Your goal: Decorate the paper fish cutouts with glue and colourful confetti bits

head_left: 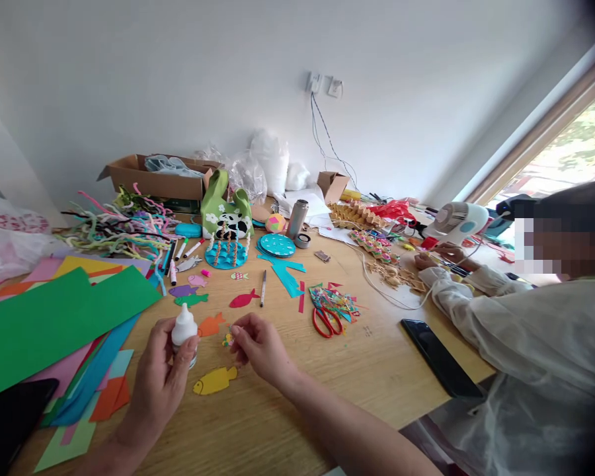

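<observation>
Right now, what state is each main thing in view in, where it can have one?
White bottle, upright.
Left hand, closed around the bottle.
Right hand, fingertips drawn together; grip unclear.
Yellow fish cutout, lying flat.
Red-handled scissors, lying flat; open or shut unclear.
Phone, lying flat, dark.
Large cardboard box, open, filled.
Steel flask, standing.
Fan, running or not unclear.

I watch through one head-worn camera, looking forward and down over the bench (258,430) from its near side. The left hand (164,370) and right hand (262,347) sit close in view; the wall (178,79) closes the far side, the window (560,155) slants at right.
</observation>
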A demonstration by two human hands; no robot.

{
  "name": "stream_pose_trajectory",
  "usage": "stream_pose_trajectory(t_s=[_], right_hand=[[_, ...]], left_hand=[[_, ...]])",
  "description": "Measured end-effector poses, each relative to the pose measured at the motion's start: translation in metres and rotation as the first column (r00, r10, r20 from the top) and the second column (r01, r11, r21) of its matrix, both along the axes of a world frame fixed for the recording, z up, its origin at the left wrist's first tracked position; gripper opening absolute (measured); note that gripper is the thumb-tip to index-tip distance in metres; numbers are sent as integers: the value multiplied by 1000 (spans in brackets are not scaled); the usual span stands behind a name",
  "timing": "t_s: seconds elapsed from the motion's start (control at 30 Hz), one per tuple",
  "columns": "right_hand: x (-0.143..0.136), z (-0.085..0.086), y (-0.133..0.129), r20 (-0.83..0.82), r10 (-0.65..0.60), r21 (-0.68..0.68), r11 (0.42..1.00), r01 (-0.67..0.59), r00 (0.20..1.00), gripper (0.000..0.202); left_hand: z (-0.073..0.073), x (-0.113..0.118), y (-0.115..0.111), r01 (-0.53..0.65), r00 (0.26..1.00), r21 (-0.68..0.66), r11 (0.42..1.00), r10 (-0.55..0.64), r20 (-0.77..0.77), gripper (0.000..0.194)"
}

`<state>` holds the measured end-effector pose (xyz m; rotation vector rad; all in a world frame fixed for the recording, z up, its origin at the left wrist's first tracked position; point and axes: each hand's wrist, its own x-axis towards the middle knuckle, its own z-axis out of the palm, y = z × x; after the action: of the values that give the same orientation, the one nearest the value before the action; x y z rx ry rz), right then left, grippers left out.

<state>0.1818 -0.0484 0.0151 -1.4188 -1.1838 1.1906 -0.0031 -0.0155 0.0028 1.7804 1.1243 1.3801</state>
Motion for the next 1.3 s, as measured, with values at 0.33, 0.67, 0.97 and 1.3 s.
stream_pose_trajectory(t_s=[0.33, 0.67, 0.97, 1.3], right_hand=[[139, 4, -40, 999, -42, 34, 903, 428, 10, 28], [158, 6, -52, 703, -213, -47, 938, 344, 678, 17], [135, 22, -72, -387, -54, -70, 997, 29, 920, 42], [94, 9, -64, -626, 183, 53, 980, -192, 758, 78]], left_hand=[[10, 5, -6, 37, 992, 43, 998, -31, -121, 33], [12, 6, -4, 13, 988, 62, 998, -3, -155, 41], [12, 8, -6, 10, 986, 62, 998, 0, -167, 42], [9, 10, -3, 53, 983, 78, 996, -38, -177, 35]])
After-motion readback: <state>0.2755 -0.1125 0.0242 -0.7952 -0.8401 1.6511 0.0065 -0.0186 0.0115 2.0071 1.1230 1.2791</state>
